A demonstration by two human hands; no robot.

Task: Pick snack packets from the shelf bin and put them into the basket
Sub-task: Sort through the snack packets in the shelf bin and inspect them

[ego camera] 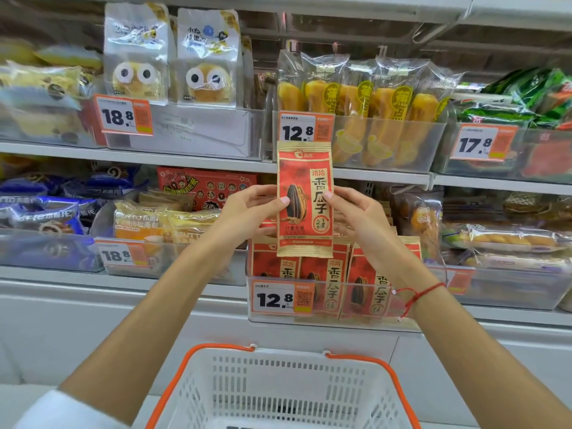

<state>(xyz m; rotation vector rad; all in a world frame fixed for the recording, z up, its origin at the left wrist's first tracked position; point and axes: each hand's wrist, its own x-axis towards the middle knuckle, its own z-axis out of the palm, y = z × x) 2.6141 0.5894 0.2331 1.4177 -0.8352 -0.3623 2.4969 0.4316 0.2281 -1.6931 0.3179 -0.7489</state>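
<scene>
Both hands, the left hand (253,209) and right hand (359,218), pinch one red packet (305,199) upright above the bin (334,305); next it likely needs lowering into the basket (278,385).

basket (278,394) cut off below, far-left shelf packets (40,88) blurred

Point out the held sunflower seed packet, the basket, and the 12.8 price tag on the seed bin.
sunflower seed packet (305,193): head view, middle of its red front.
basket (297,356): head view, white back rim.
12.8 price tag (280,300): head view, on the printed number.
</scene>
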